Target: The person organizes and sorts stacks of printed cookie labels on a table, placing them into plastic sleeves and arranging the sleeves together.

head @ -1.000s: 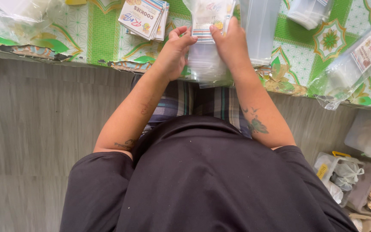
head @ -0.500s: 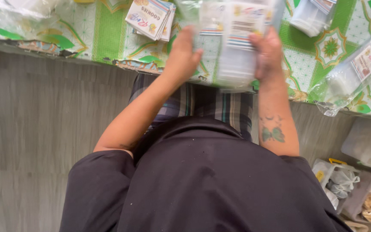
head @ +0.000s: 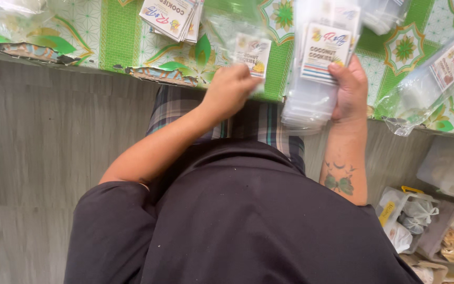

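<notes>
Head view, looking straight down past our dark shirt and plaid shorts. The bench [head: 116,31] runs along the top of the frame, covered in a green and white patterned plastic cloth with a torn, ragged front edge. Below it lies a grey wood-grain floor [head: 38,158]. A fanned pile of printed white label cards [head: 172,17] sits on the cloth at upper left of centre, and a long clear bag with a label [head: 437,79] lies near the right end of the bench. On the floor at lower right stand clear plastic tubs holding bagged goods [head: 421,215].

Our left hand [head: 231,90] is closed, fingers curled around the lower corner of a single clear plastic pouch with a small printed label [head: 240,44]; the pouch stands up above the hand, over the bench edge, somewhat blurred. Our right hand [head: 349,87] is wrapped around a thick stack of clear plastic pouches topped by a white printed label [head: 316,68], thumb pressed on the front, fingers behind. The stack sits just beside the single pouch, apart from it, straddling the bench edge.
</notes>
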